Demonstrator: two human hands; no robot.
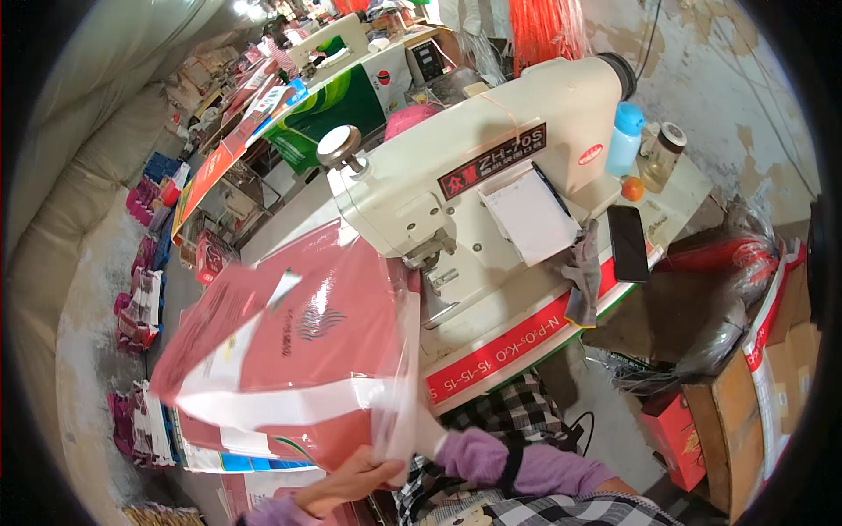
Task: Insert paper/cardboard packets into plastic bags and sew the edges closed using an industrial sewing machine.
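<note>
A flat red and white woven sack (pixel 289 342) with a shiny clear film along its right edge lies tilted to the left of a cream sewing machine (pixel 491 158). Its upper right corner reaches the machine's needle end. My left hand (pixel 355 480) is closed on the sack's near right corner. Just right of it, my right hand (pixel 427 433) is at the film edge, below a purple sleeve; its fingers are hidden behind the film and blurred. The sack's edge is also smeared by motion.
On the machine table are a white paper pad (pixel 531 215), a grey cloth (pixel 583 276), a black phone (pixel 627 244), a blue bottle (pixel 624 140), a jar (pixel 663 158) and an orange fruit (pixel 632 188). Cardboard boxes (pixel 728 438) stand at right. Folded bundles (pixel 140 311) line the left wall.
</note>
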